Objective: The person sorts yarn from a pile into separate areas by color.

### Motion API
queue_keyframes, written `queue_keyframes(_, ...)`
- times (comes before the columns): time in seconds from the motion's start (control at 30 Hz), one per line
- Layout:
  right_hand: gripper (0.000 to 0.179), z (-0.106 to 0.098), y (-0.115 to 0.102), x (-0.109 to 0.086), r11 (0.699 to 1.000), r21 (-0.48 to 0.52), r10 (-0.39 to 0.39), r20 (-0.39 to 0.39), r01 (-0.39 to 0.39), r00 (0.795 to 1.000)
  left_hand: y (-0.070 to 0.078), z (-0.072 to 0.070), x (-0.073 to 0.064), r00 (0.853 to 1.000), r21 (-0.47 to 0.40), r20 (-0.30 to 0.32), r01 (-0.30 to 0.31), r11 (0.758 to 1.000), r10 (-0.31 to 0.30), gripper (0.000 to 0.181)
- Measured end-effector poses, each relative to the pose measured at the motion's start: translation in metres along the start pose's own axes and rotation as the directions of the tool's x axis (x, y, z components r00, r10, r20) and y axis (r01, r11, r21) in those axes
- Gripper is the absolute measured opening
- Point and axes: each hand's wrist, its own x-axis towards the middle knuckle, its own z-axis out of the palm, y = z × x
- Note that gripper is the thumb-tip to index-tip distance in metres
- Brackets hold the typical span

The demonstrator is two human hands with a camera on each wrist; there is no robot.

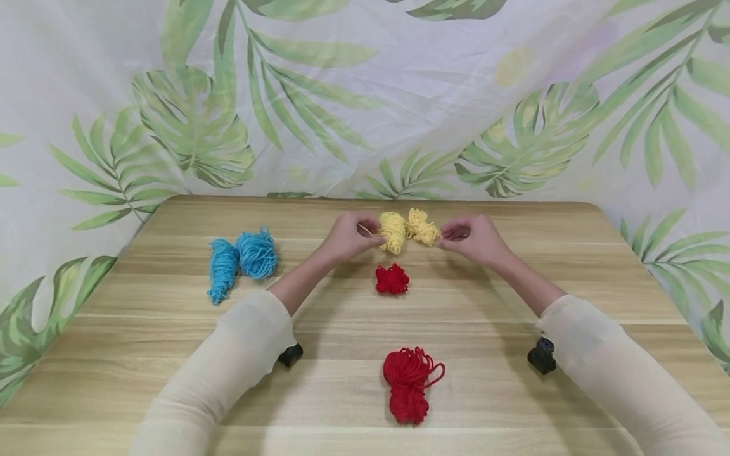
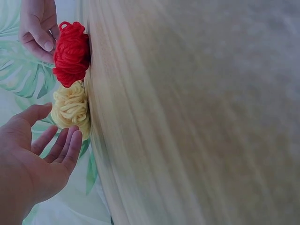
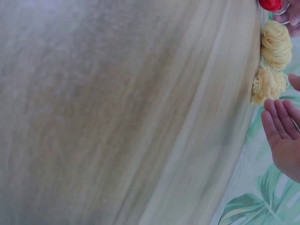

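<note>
Two pale yellow yarn bundles lie side by side near the table's far edge: a fuller left one (image 1: 393, 232) and a looser right one (image 1: 422, 227). My left hand (image 1: 356, 235) is at the left side of the fuller bundle, fingertips against or very near it. In the left wrist view that hand (image 2: 40, 159) has its thumb spread apart from relaxed fingers. A thin pale strand shows by it in the head view. My right hand (image 1: 470, 239) is at the right end of the looser bundle; its fingers (image 3: 281, 119) are fairly straight. Whether they touch the yarn is unclear.
A small red yarn bundle (image 1: 391, 279) lies just nearer than the yellow ones. A larger red bundle (image 1: 408, 386) with loose loops lies near the front. Two blue bundles, one narrow (image 1: 223, 269) and one round (image 1: 257, 253), lie at the left. A leaf-patterned cloth (image 1: 319, 101) hangs behind the table.
</note>
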Motion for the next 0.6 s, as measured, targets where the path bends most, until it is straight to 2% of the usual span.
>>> queue_keyframes(0.33,0.032,-0.001,-0.001,-0.006,0.999,0.026,-0.02,0.007,0.02,1.0,0.003,-0.004,-0.007,1.0,0.019,0.014,-0.016,1.0,0.016,0.03)
queue_keyframes(0.6,0.032,-0.001,-0.007,-0.014,0.999,0.047,-0.017,0.032,0.015,0.999,0.008,-0.004,-0.014,0.999,-0.035,0.048,0.014,0.999,-0.012,0.031)
